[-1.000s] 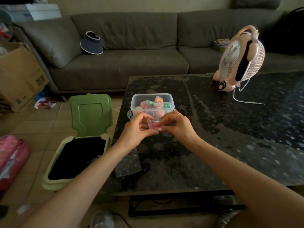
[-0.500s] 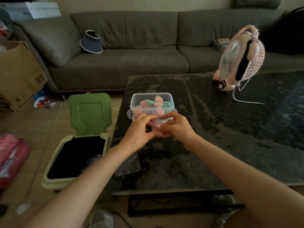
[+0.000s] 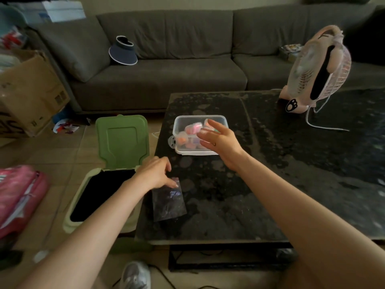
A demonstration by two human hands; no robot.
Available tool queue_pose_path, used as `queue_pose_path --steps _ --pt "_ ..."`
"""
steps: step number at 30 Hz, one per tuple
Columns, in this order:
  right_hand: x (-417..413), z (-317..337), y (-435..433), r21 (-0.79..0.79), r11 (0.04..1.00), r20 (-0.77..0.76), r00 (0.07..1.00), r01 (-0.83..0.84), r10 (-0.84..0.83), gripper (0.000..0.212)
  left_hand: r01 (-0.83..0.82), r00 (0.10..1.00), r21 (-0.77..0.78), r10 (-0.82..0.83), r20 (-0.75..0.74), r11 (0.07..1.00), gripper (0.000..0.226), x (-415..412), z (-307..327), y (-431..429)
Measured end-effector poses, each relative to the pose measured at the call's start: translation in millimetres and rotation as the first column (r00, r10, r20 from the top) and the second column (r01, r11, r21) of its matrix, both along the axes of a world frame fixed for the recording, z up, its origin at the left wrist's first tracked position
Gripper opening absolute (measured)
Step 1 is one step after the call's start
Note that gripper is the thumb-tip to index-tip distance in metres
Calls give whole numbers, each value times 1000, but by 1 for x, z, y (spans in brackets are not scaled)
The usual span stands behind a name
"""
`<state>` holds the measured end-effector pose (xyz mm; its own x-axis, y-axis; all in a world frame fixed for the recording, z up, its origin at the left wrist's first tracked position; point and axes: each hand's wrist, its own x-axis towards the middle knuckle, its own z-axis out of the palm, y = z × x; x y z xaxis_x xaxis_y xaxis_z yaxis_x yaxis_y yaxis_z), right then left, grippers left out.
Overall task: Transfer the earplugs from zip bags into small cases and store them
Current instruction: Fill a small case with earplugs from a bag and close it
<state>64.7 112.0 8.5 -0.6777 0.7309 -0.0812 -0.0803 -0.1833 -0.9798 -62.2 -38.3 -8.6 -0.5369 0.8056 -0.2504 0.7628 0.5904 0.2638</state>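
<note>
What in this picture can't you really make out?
Head view only.
1. Clear plastic zip bag: contents unreadable, dim and glary.
2. Left hand: pinching or just touching the bag, blurred.
3. Clear rectangular plastic box: right hand covers some of the small coloured cases.
4. Green-lidded bin: inside all black.

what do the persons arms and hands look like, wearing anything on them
The left forearm and right forearm are bare to the frame edge, with no sleeves showing. The left hand and right hand wear no gloves, and no watch, bracelet or ring shows. A small dark mark on the right hand is too small to identify.
</note>
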Motion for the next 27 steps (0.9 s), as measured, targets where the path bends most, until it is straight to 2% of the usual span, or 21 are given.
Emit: queue_pose_path --steps 3,6,10,12,15,18,20,21,23,27 --pt "-1 0 -5 57 998 39 999 4 -7 47 45 998 -1 -45 -53 999 45 -2 -13 -5" --pt "2 -3 -12 221 972 149 988 -79 46 21 54 998 92 -52 -20 994 26 -4 -20 -10" --pt "0 -14 -22 474 826 386 915 -304 115 14 29 997 216 -45 69 976 21 -10 -20 -20" --pt "-1 -19 -26 538 770 421 901 -342 106 12 -45 997 329 21 75 943 17 -22 -15 -26" --pt "-2 -22 -27 582 734 427 900 -349 88 11 -281 960 505 235 154 816 25 -54 -13 -39" --pt "-3 -25 -27 579 726 444 890 -371 100 10 -549 827 597 486 284 585 36 -104 -31 -59" --pt "-4 -26 -27 580 718 456 884 -385 105 9 -661 719 576 625 303 481 34 -134 -56 -73" --pt "-4 -26 -27 579 718 456 883 -387 109 8 -706 674 536 672 307 462 28 -147 -72 -80" --pt "-4 -27 -27 573 723 453 885 -385 112 9 -766 620 439 719 314 469 26 -165 -103 -90" --pt "0 -27 -27 576 724 446 888 -379 110 9 -847 532 201 785 318 493 59 -167 -134 -106"
